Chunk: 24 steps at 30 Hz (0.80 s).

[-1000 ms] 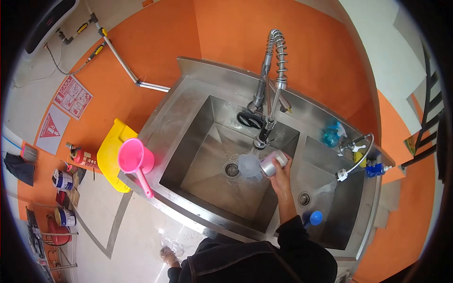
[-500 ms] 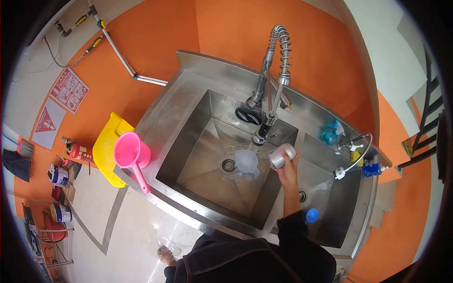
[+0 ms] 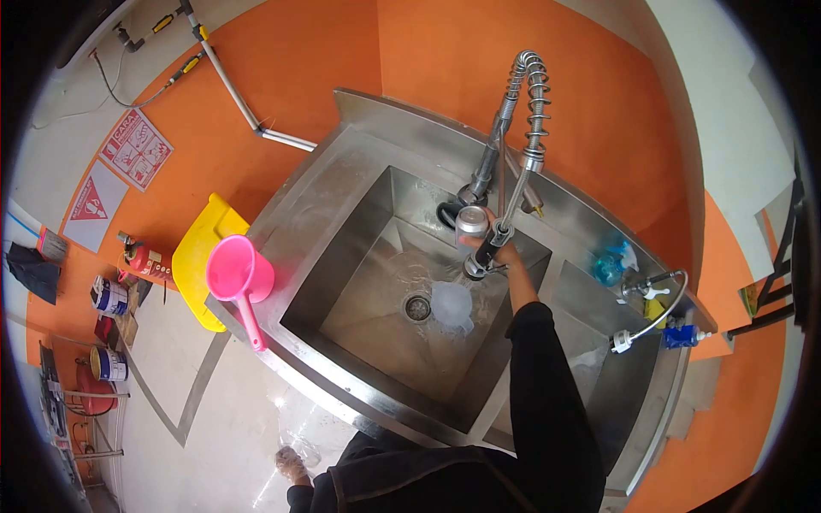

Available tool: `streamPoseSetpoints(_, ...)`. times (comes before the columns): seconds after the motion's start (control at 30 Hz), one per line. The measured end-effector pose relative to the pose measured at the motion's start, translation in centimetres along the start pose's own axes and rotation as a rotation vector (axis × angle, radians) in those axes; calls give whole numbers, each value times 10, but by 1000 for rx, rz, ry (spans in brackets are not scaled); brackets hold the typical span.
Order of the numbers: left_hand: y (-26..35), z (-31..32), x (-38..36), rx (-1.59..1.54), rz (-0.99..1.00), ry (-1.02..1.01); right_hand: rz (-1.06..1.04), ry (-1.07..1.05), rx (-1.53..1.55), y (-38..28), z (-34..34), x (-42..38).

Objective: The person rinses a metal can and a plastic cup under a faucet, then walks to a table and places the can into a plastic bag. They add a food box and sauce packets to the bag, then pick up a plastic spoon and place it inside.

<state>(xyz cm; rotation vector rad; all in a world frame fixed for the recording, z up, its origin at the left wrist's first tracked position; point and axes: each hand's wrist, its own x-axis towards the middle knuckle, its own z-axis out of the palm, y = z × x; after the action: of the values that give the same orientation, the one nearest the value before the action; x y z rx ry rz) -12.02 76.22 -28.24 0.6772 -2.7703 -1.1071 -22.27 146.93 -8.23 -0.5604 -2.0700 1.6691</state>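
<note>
A silver can (image 3: pixel 470 224) is in my right hand (image 3: pixel 508 255), close by the faucet base at the back of the large sink basin (image 3: pixel 368 329). The faucet's spray head (image 3: pixel 486 256) crosses in front of this hand and hides part of the fingers. Below it, a translucent pitcher-like container (image 3: pixel 451 305) lies on the basin floor beside the drain (image 3: pixel 417 308). My left hand (image 3: pixel 292 464) hangs low outside the sink, over the floor, its fingers curled. Something clear and shiny shows around it; I cannot tell what it holds.
A pink dipper (image 3: pixel 233 269) rests on the left ledge, with a yellow bin (image 3: pixel 201 265) beyond it. On the right ledge stand a teal spray bottle (image 3: pixel 609 269), a small curved tap (image 3: pixel 663 303) and a blue bottle (image 3: pixel 682 335). A fire extinguisher (image 3: pixel 147 259) is at the left wall.
My right hand has carried the can away from me and leftward, from over the basin divider to behind the spray head. My left hand has stayed low with little change.
</note>
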Motion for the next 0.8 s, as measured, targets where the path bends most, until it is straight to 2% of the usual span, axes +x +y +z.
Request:
streamPoseSetpoints(0.07, 6, 2, 4, 67, -141, -17, -80, -45, -30, 14, 2, 21)
streamPoseSetpoints(0.1, 13, 0, 3, 103, -212, -28, -49, -19, 3, 13, -4, 23)
streamPoseSetpoints(0.23, 10, -1, 2, 122, -137, -5, -1, 90, -23, 8, -13, 20)
streamPoseSetpoints(0.3, 45, -12, -11, 81, -168, -26, -75, 133, -206, 11, -13, 15)
streamPoseSetpoints(0.43, 32, -23, -27, -41, -265, 19, -139, 534, -190, 11, -13, -54)
streamPoseSetpoints(0.5, 7, -28, -32, -131, -224, 34, -119, 928, 131, 11, 20, -103)
streamPoseSetpoints(0.57, -44, -26, -47, -204, -151, 43, 119, 753, 36, 35, 31, -154)
streamPoseSetpoints(0.63, -70, -28, -55, 2, -239, 98, 143, 517, 59, -13, 49, -198)
streamPoseSetpoints(0.7, -94, -35, -60, -12, -348, 189, -75, 593, 121, -89, 68, -226)
streamPoseSetpoints(0.77, -83, -65, -69, -8, -435, 216, -286, 886, -79, -142, 59, -242)
streamPoseSetpoints(0.8, -82, -81, -79, -9, -476, 236, -515, 885, 58, -174, 54, -245)
